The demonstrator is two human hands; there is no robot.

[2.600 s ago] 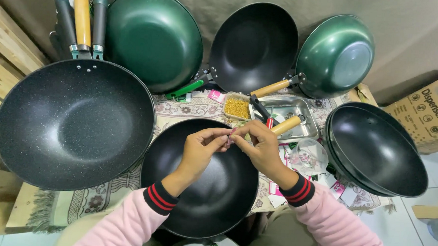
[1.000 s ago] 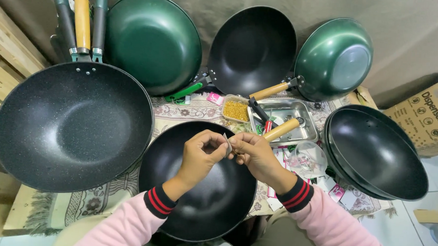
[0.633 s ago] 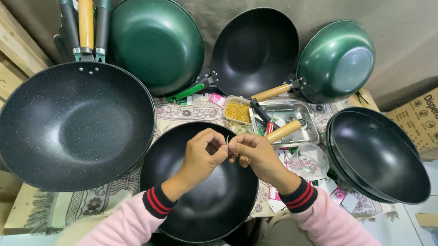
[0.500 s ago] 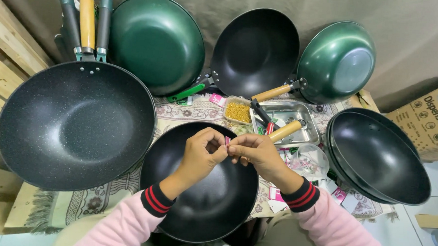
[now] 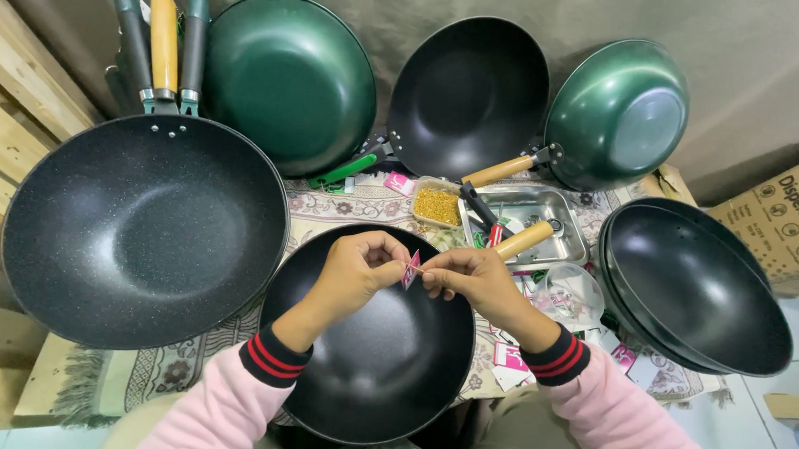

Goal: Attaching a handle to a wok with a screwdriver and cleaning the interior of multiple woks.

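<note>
The left hand (image 5: 357,272) and the right hand (image 5: 469,280) had stayed close together over the black pan (image 5: 367,358); both pinched a small pink tag (image 5: 411,271) between their fingertips; earlier the tag was hidden by the fingers, and now it stuck out between them; the big speckled pan (image 5: 143,231) and the metal tray (image 5: 543,217) had not moved.

Black and green pans on a patterned cloth

The small tag (image 5: 411,270) pinched between the fingers is pink and white. The wok (image 5: 367,340) beneath is plain black; the big pan (image 5: 143,227) is black with pale speckles. Two pans (image 5: 289,80) (image 5: 615,113) are dark green. The sleeves (image 5: 230,406) are pink with black, red-striped cuffs. The table mat (image 5: 328,203) is beige, apparently with a floral print.
</note>
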